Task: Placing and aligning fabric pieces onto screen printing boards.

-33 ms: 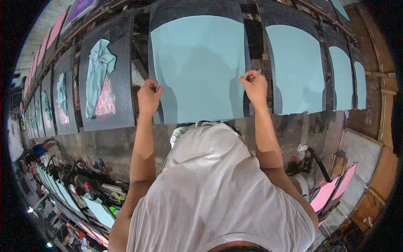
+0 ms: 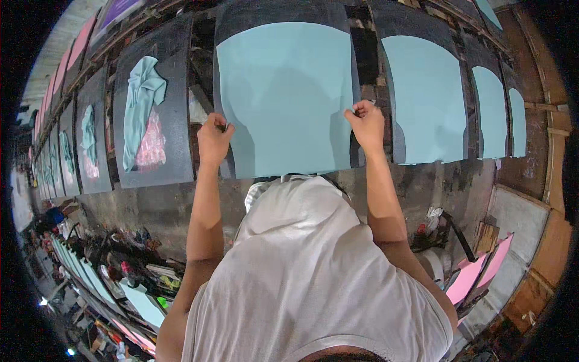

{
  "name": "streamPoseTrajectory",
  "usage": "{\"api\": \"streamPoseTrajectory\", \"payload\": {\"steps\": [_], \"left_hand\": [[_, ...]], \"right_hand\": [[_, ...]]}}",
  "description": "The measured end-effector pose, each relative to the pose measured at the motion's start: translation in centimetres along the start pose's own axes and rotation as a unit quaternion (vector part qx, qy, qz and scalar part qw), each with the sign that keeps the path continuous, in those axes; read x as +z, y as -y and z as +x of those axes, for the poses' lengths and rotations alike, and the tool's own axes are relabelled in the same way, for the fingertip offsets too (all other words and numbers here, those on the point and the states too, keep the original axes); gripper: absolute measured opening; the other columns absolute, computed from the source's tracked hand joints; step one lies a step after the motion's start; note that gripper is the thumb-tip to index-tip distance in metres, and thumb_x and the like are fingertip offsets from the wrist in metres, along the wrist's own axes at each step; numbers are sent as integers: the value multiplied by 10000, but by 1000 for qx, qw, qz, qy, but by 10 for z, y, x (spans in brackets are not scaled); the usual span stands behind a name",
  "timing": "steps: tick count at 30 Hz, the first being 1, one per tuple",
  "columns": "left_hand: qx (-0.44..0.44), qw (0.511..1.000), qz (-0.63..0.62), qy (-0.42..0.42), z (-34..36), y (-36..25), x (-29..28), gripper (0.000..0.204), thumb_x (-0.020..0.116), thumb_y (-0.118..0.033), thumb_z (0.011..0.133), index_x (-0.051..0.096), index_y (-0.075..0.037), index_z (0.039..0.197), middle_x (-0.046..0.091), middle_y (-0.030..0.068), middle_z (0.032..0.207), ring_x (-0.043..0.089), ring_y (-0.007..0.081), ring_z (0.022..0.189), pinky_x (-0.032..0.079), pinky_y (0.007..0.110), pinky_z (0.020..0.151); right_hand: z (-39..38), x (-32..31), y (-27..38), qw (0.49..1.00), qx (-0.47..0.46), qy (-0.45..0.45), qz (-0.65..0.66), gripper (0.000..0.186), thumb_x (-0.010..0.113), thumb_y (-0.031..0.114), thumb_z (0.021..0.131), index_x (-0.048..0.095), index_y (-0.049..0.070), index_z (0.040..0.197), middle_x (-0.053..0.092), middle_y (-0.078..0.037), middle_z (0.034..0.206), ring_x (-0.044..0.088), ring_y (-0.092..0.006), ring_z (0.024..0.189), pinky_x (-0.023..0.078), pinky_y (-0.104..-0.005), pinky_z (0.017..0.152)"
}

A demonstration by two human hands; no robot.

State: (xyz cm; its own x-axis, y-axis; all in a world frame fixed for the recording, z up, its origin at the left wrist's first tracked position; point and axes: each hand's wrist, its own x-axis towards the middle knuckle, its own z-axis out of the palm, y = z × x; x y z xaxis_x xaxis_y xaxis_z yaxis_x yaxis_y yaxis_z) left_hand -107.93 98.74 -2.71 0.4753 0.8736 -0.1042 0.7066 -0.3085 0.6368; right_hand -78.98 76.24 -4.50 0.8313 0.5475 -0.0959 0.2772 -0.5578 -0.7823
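Observation:
A light teal fabric panel [image 2: 289, 90] with a curved far edge lies spread flat on a dark board [image 2: 241, 12] in front of me. At the panel's left edge, my left hand [image 2: 215, 140] is closed, thumb and fingertips pinched on the cloth's margin. Across from it, my right hand [image 2: 368, 128] pinches the right edge in the same way, its other fingers curled. The very tips of the fingers are partly hidden, and the cloth between the hands looks smooth.
More teal panels [image 2: 425, 99] lie on boards to the right. Leftward, a crumpled teal cloth [image 2: 142, 102] rests on a board [image 2: 175, 90] with a pinkish-white patch [image 2: 152, 145]. Gaps with dark framing separate the boards. Behind me are pink panels [image 2: 467, 277] and clutter.

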Motion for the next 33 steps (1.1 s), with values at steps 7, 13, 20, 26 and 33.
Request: {"api": "streamPoseTrajectory", "payload": {"steps": [7, 13, 20, 26, 33], "left_hand": [[-12, 997, -73, -2, 2, 13, -2, 331, 725, -94, 783, 542, -25, 1050, 619, 82, 762, 586, 168, 643, 479, 316, 630], [-4, 989, -147, 17, 1, 32, -2, 278, 696, -84, 831, 539, -22, 1052, 605, 51, 776, 562, 125, 639, 464, 276, 610], [67, 996, -61, 1, -4, 28, -5, 254, 683, -96, 846, 538, -26, 1043, 563, 53, 718, 544, 152, 607, 456, 295, 590], [41, 999, 1, -16, -19, 42, -11, 225, 662, -138, 873, 537, -34, 1029, 488, 78, 627, 477, 192, 557, 429, 332, 564], [236, 967, 45, -81, -51, 53, -16, 334, 565, -199, 927, 549, -190, 1261, 572, 152, 841, 596, 311, 762, 485, 419, 680]], "right_hand": [[-5, -14, 5, 999, -2, -5, -52, 331, 765, 174, 716, 610, 32, 971, 667, -92, 739, 633, -207, 660, 489, -325, 630], [-13, -26, -10, 999, 7, 6, -32, 333, 749, 180, 734, 615, 65, 1017, 662, -80, 741, 647, -222, 687, 495, -343, 642], [-20, -24, -20, 998, -4, -14, -56, 343, 747, 173, 732, 619, 77, 1036, 665, -86, 754, 648, -256, 694, 504, -369, 658], [-39, -37, -5, 986, 13, -17, -164, 282, 652, 182, 818, 622, 126, 1092, 637, -116, 796, 638, -336, 760, 503, -433, 691], [-66, -38, -22, 951, -184, -4, -248, 301, 595, 207, 864, 629, 195, 1163, 590, -156, 946, 619, -369, 846, 512, -464, 744]]}}
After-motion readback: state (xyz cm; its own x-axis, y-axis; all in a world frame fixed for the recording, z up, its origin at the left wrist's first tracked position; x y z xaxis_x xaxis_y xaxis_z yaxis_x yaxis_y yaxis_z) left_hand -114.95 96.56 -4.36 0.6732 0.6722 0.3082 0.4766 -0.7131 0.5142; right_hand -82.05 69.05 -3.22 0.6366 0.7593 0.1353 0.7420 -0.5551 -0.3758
